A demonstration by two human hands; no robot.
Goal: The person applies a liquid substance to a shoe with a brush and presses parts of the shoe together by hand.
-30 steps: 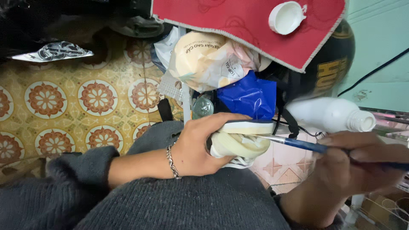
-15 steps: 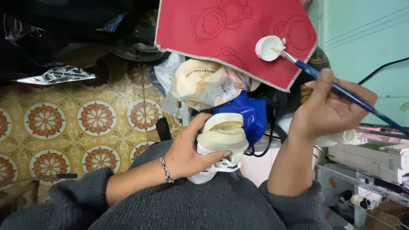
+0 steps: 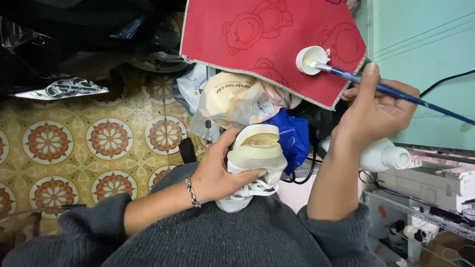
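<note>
Since half a second ago, the right hand (image 3: 376, 111) has pushed the blue paintbrush (image 3: 396, 91) on so that its bristle tip now sits inside the small white cap (image 3: 311, 59) on the red mat (image 3: 267, 44). That forearm rises upright from the grey sleeve, wrist bent, fingers (image 3: 368, 81) pinched narrow round the brush handle. Below the mat, the left hand (image 3: 217, 170) reaches in from the left, a chain bracelet (image 3: 192, 192) at the wrist, fingers wrapped around a white sneaker (image 3: 255, 163) held sole-up against the lap. Right of the sneaker, behind the right forearm, lies a white bottle (image 3: 386, 155).
</note>
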